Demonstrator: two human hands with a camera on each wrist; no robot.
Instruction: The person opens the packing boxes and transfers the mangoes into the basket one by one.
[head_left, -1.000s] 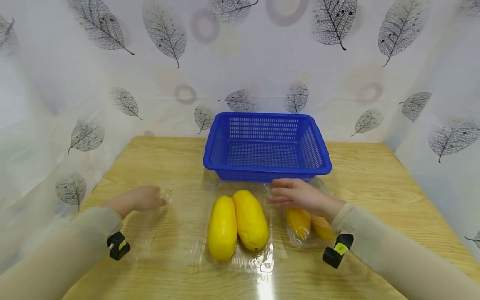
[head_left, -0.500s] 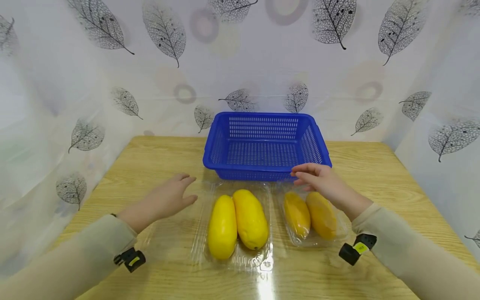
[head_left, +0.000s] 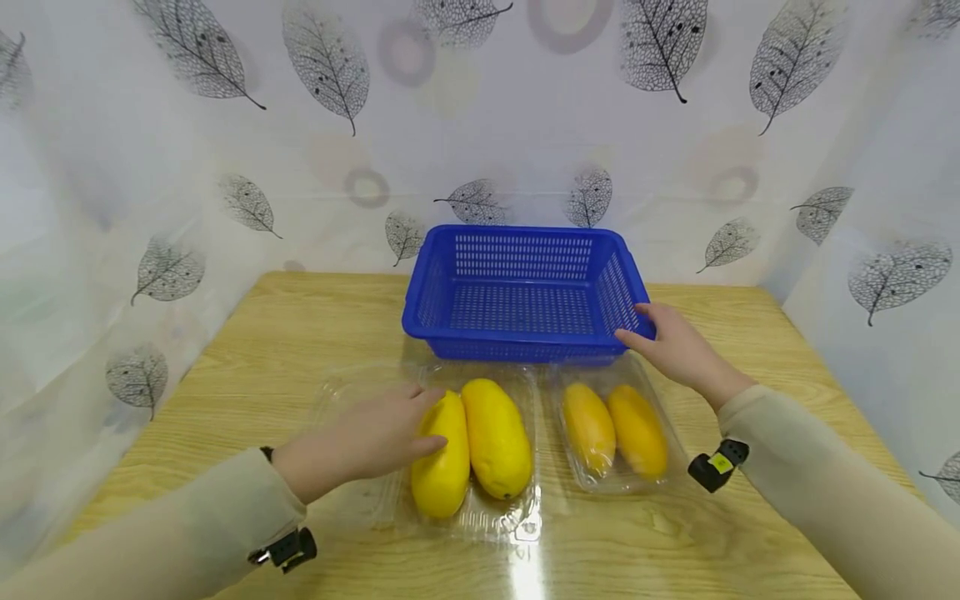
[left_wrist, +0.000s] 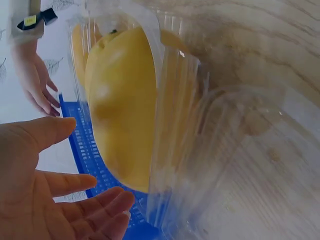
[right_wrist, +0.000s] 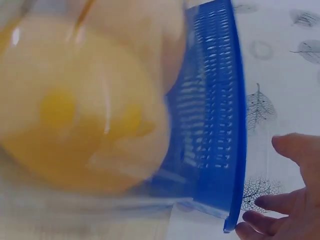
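Observation:
My left hand (head_left: pixel 367 437) hovers at the left one of two long yellow fruits (head_left: pixel 440 479), its fingers loosely spread. In the left wrist view its fingertips appear apart from the yellow fruit (left_wrist: pixel 125 110). The other long fruit (head_left: pixel 497 442) lies beside it in a clear plastic clamshell box (head_left: pixel 480 525), whose lid (head_left: pixel 337 387) is folded out to the left, partly behind my hand. My right hand (head_left: pixel 686 354), fingers extended, is at the front right corner of the blue basket (head_left: pixel 525 337); whether it touches the rim I cannot tell.
A second clear clamshell box (head_left: pixel 596 486) stands to the right with its lid down. Two orange-yellow fruits (head_left: pixel 588 425) lie inside it. The blue basket, with nothing in it, stands behind both boxes near the patterned curtain (head_left: pixel 510 125).
My left hand has left the folded-out lid and moved right to the left fruit. My right hand has moved back and right, from above the right box to the basket's corner.

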